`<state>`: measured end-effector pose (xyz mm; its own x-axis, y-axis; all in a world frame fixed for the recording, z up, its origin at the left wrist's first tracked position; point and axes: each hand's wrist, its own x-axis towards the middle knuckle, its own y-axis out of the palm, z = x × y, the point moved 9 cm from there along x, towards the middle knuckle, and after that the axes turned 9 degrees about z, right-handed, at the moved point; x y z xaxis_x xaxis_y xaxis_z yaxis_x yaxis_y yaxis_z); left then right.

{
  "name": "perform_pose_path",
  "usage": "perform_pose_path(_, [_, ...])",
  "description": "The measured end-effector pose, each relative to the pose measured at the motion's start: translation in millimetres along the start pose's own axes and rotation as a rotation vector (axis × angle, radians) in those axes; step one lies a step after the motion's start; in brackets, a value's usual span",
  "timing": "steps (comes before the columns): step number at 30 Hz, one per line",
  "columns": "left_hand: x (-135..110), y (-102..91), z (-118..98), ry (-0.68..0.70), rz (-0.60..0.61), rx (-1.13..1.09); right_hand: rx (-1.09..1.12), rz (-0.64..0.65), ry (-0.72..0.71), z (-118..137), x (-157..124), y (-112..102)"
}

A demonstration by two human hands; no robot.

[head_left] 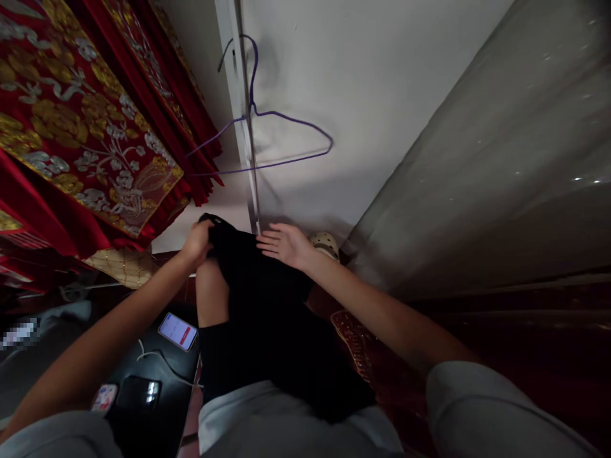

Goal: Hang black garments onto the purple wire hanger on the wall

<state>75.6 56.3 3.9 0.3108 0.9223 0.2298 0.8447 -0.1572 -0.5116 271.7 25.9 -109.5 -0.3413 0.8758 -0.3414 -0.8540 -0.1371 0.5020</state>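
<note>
My left hand (197, 243) grips the upper left corner of a black garment (267, 286), its fingers closed round the cloth. The garment drapes across my lap and knee; its exact kind is hard to make out in the dark. Over its upper right part, my right hand (288, 247) is open, palm up with fingers stretched out. Whether those fingertips touch the cloth I cannot tell. Above both hands a purple wire hanger (291, 119) hangs with no clothing on it, hooked at a white strip (245, 137) on the wall.
Red cloth with gold and silver embroidery (109, 121) hangs at the left. A lit phone (177, 331), a cable (167, 361) and a dark shiny object (139, 393) lie on a black surface at lower left. A cream clog (325, 244) stands by the wall. Grey sheeting (501, 152) slopes down the right.
</note>
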Motion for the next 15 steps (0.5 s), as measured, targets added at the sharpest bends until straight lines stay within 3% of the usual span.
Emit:
perform_pose_path(2, [-10.3,23.5,-27.4,0.017,0.074,0.025,-0.017,0.237,-0.053,12.9,-14.2,47.4])
perform_pose_path(4, [-14.1,40.2,-67.5,0.131,0.144,0.15,-0.035,0.401,-0.151,38.1,-30.6,82.2])
perform_pose_path(7, [-6.1,36.2,-115.1,0.288,0.109,0.292,-0.001,0.413,-0.247,79.0,-45.6,98.5])
perform_pose_path(10, [18.1,16.9,-116.9,0.243,0.07,0.156,-0.048,0.393,-0.167,101.5,-50.9,98.6])
perform_pose_path(13, [29.8,36.7,-99.5,0.197,0.342,0.042,-0.279,0.417,0.015,106.7,-57.2,95.3])
perform_pose_path(15, [18.7,60.0,-91.2,0.229,0.544,0.046,-0.456,0.421,0.008,119.3,-63.2,91.0])
